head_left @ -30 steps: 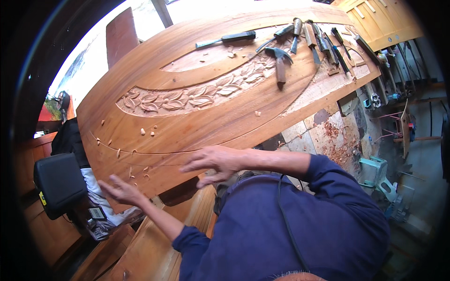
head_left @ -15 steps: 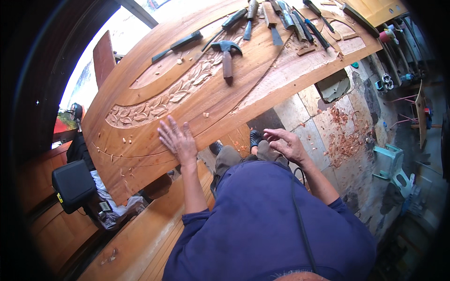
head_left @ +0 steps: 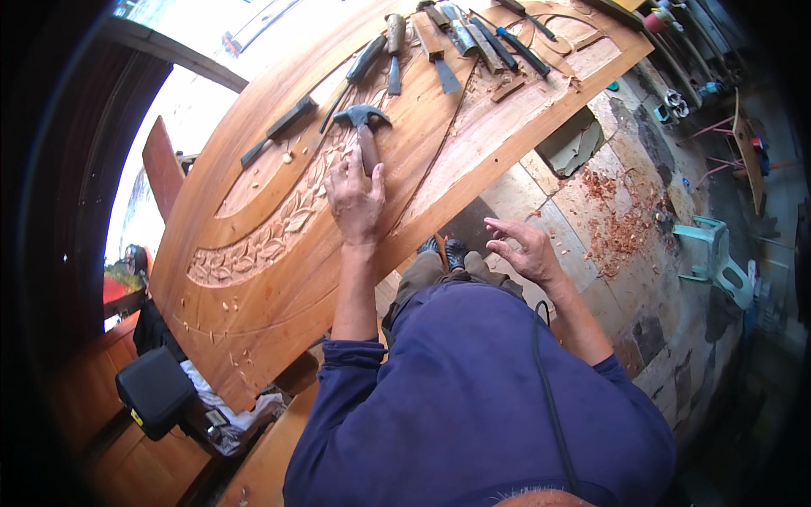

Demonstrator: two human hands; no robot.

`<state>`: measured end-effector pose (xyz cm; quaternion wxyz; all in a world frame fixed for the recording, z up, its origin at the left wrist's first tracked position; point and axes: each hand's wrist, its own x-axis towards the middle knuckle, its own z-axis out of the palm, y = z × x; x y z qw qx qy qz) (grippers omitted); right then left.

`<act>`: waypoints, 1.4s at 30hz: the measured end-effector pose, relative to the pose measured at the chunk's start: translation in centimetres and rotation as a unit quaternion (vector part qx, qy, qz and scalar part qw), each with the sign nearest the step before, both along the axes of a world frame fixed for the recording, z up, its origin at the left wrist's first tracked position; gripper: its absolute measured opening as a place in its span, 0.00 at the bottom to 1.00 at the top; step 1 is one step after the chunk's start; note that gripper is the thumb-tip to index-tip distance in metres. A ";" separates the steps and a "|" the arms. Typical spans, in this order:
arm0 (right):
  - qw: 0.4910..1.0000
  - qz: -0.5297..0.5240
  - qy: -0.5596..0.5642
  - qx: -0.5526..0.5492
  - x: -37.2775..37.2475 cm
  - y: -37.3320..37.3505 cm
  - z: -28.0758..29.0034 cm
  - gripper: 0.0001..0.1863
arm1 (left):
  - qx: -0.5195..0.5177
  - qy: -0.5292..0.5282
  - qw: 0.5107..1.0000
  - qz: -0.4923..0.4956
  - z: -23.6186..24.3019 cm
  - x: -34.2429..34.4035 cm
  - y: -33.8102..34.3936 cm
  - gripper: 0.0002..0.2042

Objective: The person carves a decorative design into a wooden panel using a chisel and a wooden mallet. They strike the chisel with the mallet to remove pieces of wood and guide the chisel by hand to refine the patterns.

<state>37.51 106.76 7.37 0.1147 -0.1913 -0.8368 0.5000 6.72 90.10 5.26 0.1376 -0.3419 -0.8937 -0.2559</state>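
Note:
My left hand (head_left: 353, 198) is over the carved wooden panel (head_left: 236, 329), its fingers apart and slightly bent at the handle of a claw hammer (head_left: 361, 116); whether they touch the handle I cannot tell. Beneath it runs a band of carved leaves (head_left: 270, 241). My right hand (head_left: 515, 245) hangs empty past the panel's near edge, fingers apart. Several chisels lie across the far part of the panel, among them a flat-bladed one (head_left: 448, 76) and a dark-handled one (head_left: 279, 127) left of the hammer.
A black case (head_left: 152, 393) sits at the lower left. A pale green plastic stool (head_left: 718, 262) stands on the right, near wood shavings (head_left: 612, 224) on the tiled floor. Below me my feet show. Long tools (head_left: 684, 59) line the far right.
My left hand has moved up and across the panel to the hammer's handle. My right hand has moved right, off the panel's edge, and stays there. The view has also shifted.

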 end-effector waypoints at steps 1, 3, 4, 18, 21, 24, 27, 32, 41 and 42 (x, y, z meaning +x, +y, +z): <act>1.000 -0.021 0.001 -0.012 0.0 -0.1 0.0 0.25 | 0.006 -0.001 1.000 -0.007 -0.3 -0.3 0.0 0.26; 0.999 -0.037 -0.016 -0.031 -0.1 -0.5 0.0 0.25 | 0.013 -0.013 1.000 -0.022 -0.6 -0.3 -0.6 0.27; 0.997 -0.047 -0.030 -0.055 -0.2 -0.6 0.1 0.25 | 0.013 -0.025 0.999 -0.026 -0.6 -0.4 -0.7 0.30; 0.985 -0.161 0.067 0.013 -6.7 9.2 0.8 0.21 | 0.055 -0.063 0.996 -0.042 1.5 -0.7 0.3 0.23; 0.970 -0.224 0.088 0.009 -8.2 14.5 0.6 0.20 | 0.092 -0.064 0.993 -0.026 2.5 0.1 3.3 0.17; 0.954 -0.279 0.094 0.060 -9.2 20.6 0.1 0.22 | 0.108 -0.117 0.986 -0.039 2.7 1.1 7.4 0.18; 0.930 -0.284 0.071 0.222 -10.7 25.8 0.3 0.24 | 0.101 -0.110 0.987 -0.061 3.1 2.0 12.5 0.18; 0.921 -0.173 0.001 0.350 -12.8 31.7 -0.7 0.31 | 0.094 -0.056 0.990 -0.091 4.1 1.3 22.4 0.21; 0.938 -0.091 -0.021 0.333 -14.3 35.3 -1.0 0.25 | 0.022 -0.022 0.997 -0.072 3.5 -2.4 31.2 0.17; 0.937 -0.095 -0.003 0.337 -14.6 35.3 -0.7 0.26 | 0.028 -0.016 0.997 -0.067 2.9 -2.5 31.4 0.20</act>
